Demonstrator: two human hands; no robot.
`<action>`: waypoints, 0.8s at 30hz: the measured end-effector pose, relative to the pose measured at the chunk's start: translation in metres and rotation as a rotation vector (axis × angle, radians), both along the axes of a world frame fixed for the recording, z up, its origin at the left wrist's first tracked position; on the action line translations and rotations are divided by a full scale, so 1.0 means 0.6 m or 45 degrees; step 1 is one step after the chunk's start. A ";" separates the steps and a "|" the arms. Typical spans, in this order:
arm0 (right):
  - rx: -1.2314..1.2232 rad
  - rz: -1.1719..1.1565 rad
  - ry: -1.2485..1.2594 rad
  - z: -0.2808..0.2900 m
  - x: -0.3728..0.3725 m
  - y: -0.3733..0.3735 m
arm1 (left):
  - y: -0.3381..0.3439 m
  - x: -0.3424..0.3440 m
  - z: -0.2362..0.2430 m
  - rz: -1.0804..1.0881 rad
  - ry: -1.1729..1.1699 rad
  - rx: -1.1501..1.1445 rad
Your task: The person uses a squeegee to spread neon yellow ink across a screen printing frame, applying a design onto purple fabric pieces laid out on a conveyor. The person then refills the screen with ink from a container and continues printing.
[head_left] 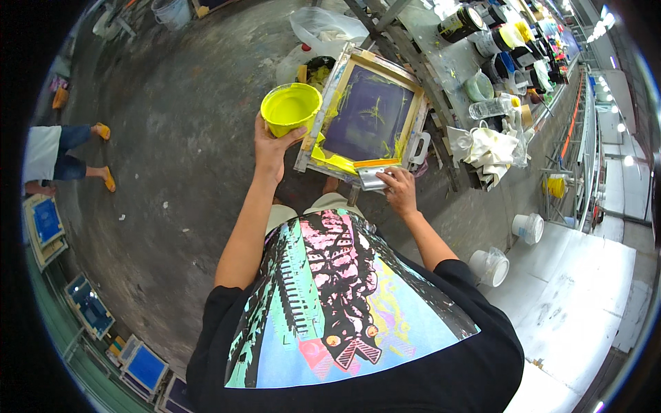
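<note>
My left hand (270, 148) grips a tub of bright yellow ink (290, 107), held up beside a tilted screen frame (368, 113). The frame has a wooden border, a dark purple mesh and yellow ink smeared along its lower and left edges. My right hand (401, 186) is closed on a metal squeegee (372, 179) with an orange blade, at the frame's lower edge. A white plastic handle (420, 150) shows just right of the frame.
At the upper right stands a bench (458, 82) with several ink pots, bottles and rags (478, 148). Another person (62, 155) in yellow sandals is at the left. Several screens (141, 365) line the lower left. White buckets (489, 265) stand at the right.
</note>
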State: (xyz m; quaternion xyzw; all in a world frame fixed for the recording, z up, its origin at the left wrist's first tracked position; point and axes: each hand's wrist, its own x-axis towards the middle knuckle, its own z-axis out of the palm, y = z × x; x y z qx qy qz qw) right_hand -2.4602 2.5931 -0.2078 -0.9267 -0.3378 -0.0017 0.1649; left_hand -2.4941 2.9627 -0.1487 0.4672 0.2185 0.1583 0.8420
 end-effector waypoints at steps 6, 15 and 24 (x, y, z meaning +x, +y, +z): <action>-0.114 0.132 -0.054 0.007 0.015 -0.065 | 0.003 -0.003 0.005 0.018 0.029 -0.028; -0.106 0.216 0.020 -0.014 0.021 -0.078 | -0.008 0.004 0.007 -0.021 0.083 -0.043; -0.073 0.205 0.013 -0.064 0.013 -0.005 | -0.013 0.003 0.002 -0.034 0.087 -0.006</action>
